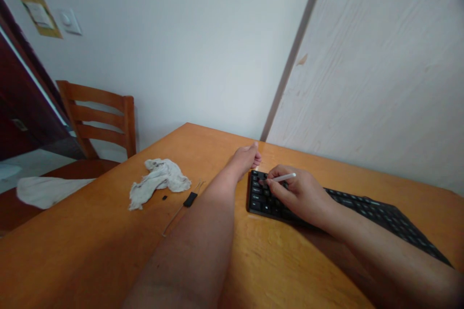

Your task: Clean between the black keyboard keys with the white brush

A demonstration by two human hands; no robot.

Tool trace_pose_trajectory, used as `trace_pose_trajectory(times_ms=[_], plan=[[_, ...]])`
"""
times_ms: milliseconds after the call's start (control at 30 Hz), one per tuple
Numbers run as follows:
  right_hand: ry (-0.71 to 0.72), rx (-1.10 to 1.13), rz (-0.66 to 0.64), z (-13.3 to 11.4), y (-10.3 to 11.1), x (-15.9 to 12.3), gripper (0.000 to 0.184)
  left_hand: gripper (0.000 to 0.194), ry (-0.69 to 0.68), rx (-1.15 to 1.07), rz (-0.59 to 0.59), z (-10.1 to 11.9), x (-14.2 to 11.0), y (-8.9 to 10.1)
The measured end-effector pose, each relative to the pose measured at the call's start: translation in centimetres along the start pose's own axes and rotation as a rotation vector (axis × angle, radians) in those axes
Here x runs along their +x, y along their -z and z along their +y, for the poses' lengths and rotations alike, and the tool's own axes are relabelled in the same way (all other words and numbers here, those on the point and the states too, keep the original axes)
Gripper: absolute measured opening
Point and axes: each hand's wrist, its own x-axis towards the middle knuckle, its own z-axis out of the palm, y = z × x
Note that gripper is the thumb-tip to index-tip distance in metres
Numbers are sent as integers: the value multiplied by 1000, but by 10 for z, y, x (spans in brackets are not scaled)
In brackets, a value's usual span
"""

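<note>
Seemingly tight — right hand (300,193), keyboard (369,212), table edge (326,158) close

black keys with white legends on the keyboard (275,203); just above it, a white stick (283,177); left of the keyboard, an off-white cloth (159,183) with grey smudges; under the keyboard, orange streaky grain on the table (108,251); beyond the keyboard, a whitish streaked panel (362,82).

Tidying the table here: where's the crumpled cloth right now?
In the head view, the crumpled white cloth lies on the wooden table, left of the left forearm, beside a small black piece and a black-handled wire tool.
</note>
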Motion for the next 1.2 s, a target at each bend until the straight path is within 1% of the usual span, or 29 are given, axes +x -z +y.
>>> trace_pose_trajectory(times_ms=[233, 500, 833, 1067, 1200], plan=[[-31, 38, -43, -2, 1, -4, 15, 54, -5, 0, -12, 1, -2, -2], [-14, 61, -76, -6, 5, -8, 11, 52, 8, 13, -12, 2, -1, -2], [-10, 72, -182, -11, 17, -13, 12, 51, 6, 38, -41, 4, -2, -2], [-50, 149, -226, -7, 20, -20, 11, 50, 0, 48, -47, 4, -3, -2], [-74, 172, -265, -12, 22, -23, 11, 51, -2, 52, -53, 5, -5, -2]])
